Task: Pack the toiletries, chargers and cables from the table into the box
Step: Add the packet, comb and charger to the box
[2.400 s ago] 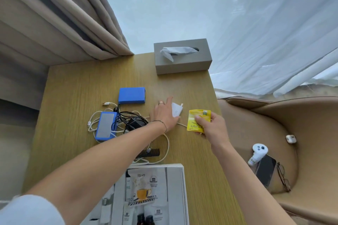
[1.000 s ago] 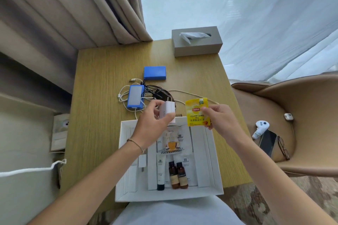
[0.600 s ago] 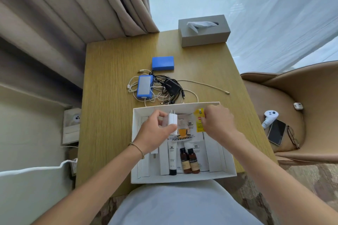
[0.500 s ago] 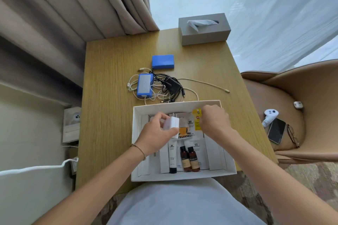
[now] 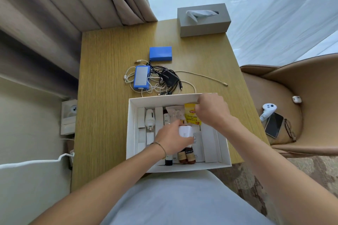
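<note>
White cardboard box (image 5: 132,129): bottles, sachets, travel adapter packed | left hand (image 5: 172,139) grips white charger cube (image 5: 185,133) over box middle | right hand (image 5: 212,110) apparently pinches yellow tea sachet (image 5: 191,117) inside | left: blue power banks (image 5: 141,77), cable tangle (image 5: 164,82).

White charger (image 5: 185,132) and yellow tea sachet (image 5: 191,117) held inside white box (image 5: 130,126).

The tops of the brown bottles (image 5: 186,157) and part of the white charger (image 5: 185,133) are hidden by the left hand (image 5: 173,140).
</note>
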The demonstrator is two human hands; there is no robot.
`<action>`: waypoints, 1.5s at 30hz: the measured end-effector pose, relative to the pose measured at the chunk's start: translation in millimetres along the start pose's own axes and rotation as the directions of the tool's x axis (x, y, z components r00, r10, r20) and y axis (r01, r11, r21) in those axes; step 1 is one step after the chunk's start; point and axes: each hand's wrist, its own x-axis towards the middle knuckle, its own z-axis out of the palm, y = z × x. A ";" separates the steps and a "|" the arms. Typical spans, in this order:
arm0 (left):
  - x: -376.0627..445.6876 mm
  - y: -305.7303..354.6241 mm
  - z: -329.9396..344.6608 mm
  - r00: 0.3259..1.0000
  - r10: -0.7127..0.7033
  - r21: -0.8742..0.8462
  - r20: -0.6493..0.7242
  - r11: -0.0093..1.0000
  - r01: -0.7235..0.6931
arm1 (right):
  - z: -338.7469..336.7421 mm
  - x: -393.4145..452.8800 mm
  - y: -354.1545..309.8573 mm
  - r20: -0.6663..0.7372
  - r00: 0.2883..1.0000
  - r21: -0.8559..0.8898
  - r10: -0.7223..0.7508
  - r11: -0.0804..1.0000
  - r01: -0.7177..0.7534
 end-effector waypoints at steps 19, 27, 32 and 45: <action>15.6 26.1 40.6 0.996 0.044 0.275 0.078 0.959 -0.064 | -1.7 -11.6 21.7 -0.065 0.997 0.100 -0.048 0.993 0.055; -6.1 41.1 18.5 0.956 0.245 0.184 -0.163 0.959 -0.214 | -5.7 -11.1 19.8 -0.083 0.995 0.151 -0.056 0.986 0.068; -6.8 54.5 -26.6 0.852 0.374 0.125 -0.366 0.927 -0.354 | -23.2 -1.5 18.8 -0.115 0.990 0.194 -0.083 0.975 0.104; 71.3 65.8 -100.7 0.877 0.317 0.189 -0.362 0.946 -0.264 | -62.1 65.6 31.1 -0.155 0.984 0.252 -0.086 0.960 0.123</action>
